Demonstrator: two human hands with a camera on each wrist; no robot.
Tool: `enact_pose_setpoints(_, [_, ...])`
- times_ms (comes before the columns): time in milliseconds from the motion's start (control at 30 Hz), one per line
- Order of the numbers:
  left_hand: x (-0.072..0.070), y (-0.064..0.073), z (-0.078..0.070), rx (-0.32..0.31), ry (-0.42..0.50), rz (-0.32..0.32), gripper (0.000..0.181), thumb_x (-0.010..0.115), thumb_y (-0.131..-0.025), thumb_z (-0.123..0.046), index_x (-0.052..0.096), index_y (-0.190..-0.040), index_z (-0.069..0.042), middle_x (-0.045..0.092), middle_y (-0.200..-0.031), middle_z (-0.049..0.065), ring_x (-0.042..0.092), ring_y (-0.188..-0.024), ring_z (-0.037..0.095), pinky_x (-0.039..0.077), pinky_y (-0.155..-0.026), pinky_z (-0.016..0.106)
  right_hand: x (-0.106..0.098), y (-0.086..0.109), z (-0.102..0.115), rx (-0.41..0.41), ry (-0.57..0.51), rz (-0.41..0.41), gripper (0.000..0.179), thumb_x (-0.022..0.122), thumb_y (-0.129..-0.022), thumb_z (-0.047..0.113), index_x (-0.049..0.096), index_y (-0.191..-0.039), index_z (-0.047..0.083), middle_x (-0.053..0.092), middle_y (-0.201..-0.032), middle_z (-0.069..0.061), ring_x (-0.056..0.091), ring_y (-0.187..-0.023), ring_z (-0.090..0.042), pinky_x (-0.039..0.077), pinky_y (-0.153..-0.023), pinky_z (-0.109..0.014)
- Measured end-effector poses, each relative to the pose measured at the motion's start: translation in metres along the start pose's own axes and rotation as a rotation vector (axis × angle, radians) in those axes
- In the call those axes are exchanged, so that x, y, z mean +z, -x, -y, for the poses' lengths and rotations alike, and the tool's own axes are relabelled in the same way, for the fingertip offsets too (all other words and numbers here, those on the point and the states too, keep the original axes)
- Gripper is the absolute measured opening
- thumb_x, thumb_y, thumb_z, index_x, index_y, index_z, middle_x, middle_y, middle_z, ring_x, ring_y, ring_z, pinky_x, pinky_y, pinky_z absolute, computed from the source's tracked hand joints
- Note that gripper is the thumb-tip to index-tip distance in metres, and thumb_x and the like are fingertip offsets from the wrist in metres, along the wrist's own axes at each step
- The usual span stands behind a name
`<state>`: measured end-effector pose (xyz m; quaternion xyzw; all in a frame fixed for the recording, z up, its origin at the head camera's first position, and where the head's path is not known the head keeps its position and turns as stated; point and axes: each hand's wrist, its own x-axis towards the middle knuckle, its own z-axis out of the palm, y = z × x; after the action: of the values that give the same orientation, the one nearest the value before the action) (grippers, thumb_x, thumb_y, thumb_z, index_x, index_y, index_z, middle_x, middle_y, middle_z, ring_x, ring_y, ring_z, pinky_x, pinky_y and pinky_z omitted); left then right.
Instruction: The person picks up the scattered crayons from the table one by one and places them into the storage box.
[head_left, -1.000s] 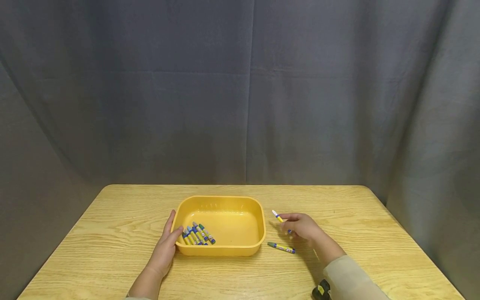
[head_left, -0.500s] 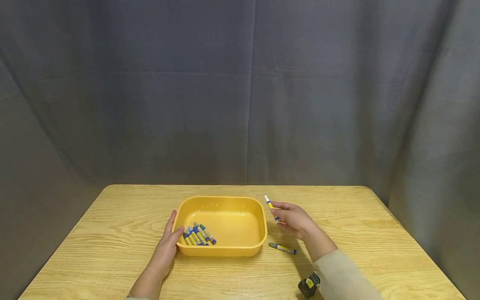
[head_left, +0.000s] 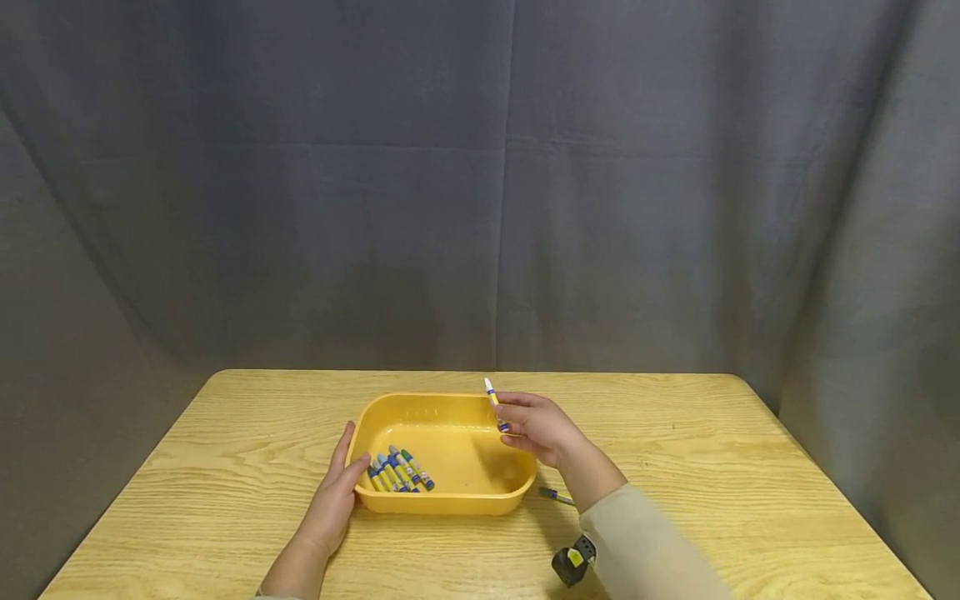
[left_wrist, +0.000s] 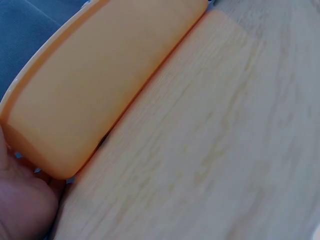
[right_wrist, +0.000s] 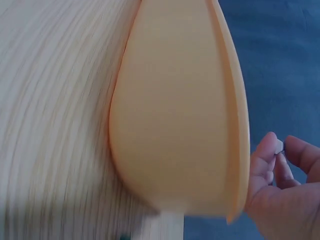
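A yellow plastic tray (head_left: pixel 442 504) sits on the table with several crayons (head_left: pixel 397 471) gathered in its left front corner. My left hand (head_left: pixel 330 500) holds the tray's left end, thumb at the rim and fingers along the outer wall. Above the right part of the tray, my right hand (head_left: pixel 543 429) pinches a white crayon (head_left: pixel 491 395) in a yellow and blue wrapper, its white tip pointing up and away. In the right wrist view only an end of the crayon (right_wrist: pixel 279 146) shows between thumb and fingers. A dark green crayon (head_left: pixel 555 496) lies right of the tray, partly hidden by the right arm.
The wooden table (head_left: pixel 675 433) has rounded far corners. Grey curtains (head_left: pixel 375 208) hang behind it and at both sides. A small black device (head_left: pixel 573 561) is on the right wrist, low over the table.
My right hand has carried the white crayon leftward and up, from beside the tray to over its right part. The left hand keeps its place on the tray.
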<state>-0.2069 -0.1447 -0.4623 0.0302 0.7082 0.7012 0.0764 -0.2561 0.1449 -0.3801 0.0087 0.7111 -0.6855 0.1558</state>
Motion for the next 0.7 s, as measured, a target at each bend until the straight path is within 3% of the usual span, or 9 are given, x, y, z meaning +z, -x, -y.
enact_pose_setpoints(233, [0.000, -0.001, 0.001, -0.004, 0.002, -0.007, 0.068, 0.033, -0.106, -0.031, -0.011, -0.158, -0.027, -0.005, -0.166, 0.012, -0.002, -0.153, 0.039, 0.009, -0.123, 0.056, 0.041, -0.007, -0.008, 0.085, 0.037, -0.019, 0.034, 0.060, -0.095, 0.009, 0.058, -0.128, -0.002, 0.057, -0.095, -0.004, 0.054, -0.071, -0.010, 0.056, -0.063, -0.018])
enact_pose_setpoints(400, [-0.001, 0.001, -0.001, -0.007, -0.006, -0.018, 0.068, 0.033, -0.106, -0.030, -0.011, -0.158, -0.026, -0.007, -0.166, 0.012, -0.004, -0.152, 0.039, 0.005, -0.123, 0.056, 0.068, -0.011, -0.020, 0.131, 0.112, -0.020, 0.032, 0.063, -0.093, 0.008, 0.061, -0.123, -0.002, 0.060, -0.089, -0.003, 0.054, -0.068, -0.011, 0.058, -0.065, -0.024])
enact_pose_setpoints(533, [0.000, 0.001, -0.002, -0.012, 0.002, -0.019, 0.068, 0.033, -0.106, -0.028, -0.010, -0.158, -0.026, -0.006, -0.166, 0.013, -0.003, -0.152, 0.038, 0.004, -0.123, 0.055, 0.083, -0.014, -0.027, 0.135, 0.202, -0.022, 0.028, 0.065, -0.091, 0.008, 0.064, -0.118, -0.002, 0.062, -0.094, -0.006, 0.053, -0.074, -0.013, 0.056, -0.064, -0.023])
enact_pose_setpoints(700, [-0.001, 0.001, -0.002, -0.014, 0.010, -0.016, 0.068, 0.034, -0.107, -0.028, -0.011, -0.158, -0.026, -0.006, -0.166, 0.013, -0.001, -0.152, 0.040, 0.008, -0.123, 0.056, 0.095, -0.018, -0.032, 0.161, 0.286, -0.037, 0.026, 0.067, -0.089, 0.005, 0.068, -0.114, 0.000, 0.060, -0.087, -0.004, 0.053, -0.072, -0.013, 0.058, -0.064, -0.026])
